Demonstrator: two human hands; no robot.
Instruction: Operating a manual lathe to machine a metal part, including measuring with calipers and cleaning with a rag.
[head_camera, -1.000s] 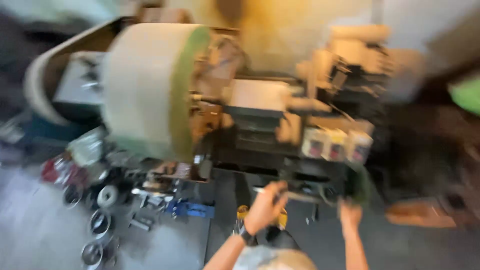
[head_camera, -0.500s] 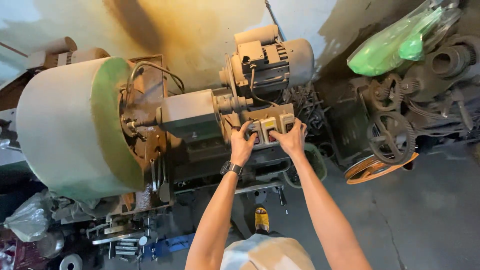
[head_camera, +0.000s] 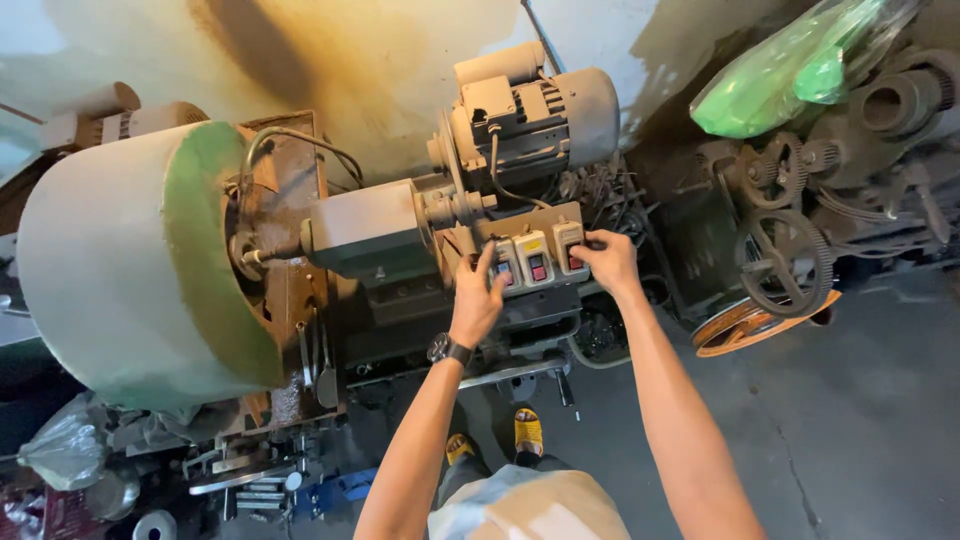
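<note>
Arms stretch forward, both nearly straight, to the switch panel (head_camera: 530, 262) on the machine's front. Left hand (head_camera: 476, 300), a watch (head_camera: 449, 349) on its wrist, lies palm down with loose fingers, its fingertips on the left switch (head_camera: 503, 265); its grip holds nothing. Right hand (head_camera: 607, 260) curls narrow, fingertips pinched at the right switch (head_camera: 571, 247). Between the two grips sits the middle switch (head_camera: 536, 258). Beyond them stands the motor (head_camera: 540, 115); far left of the left grip, the big green-rimmed wheel (head_camera: 135, 265).

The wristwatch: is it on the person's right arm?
No, the wristwatch sits on the left wrist, just below the left hand at the switch boxes.
</note>
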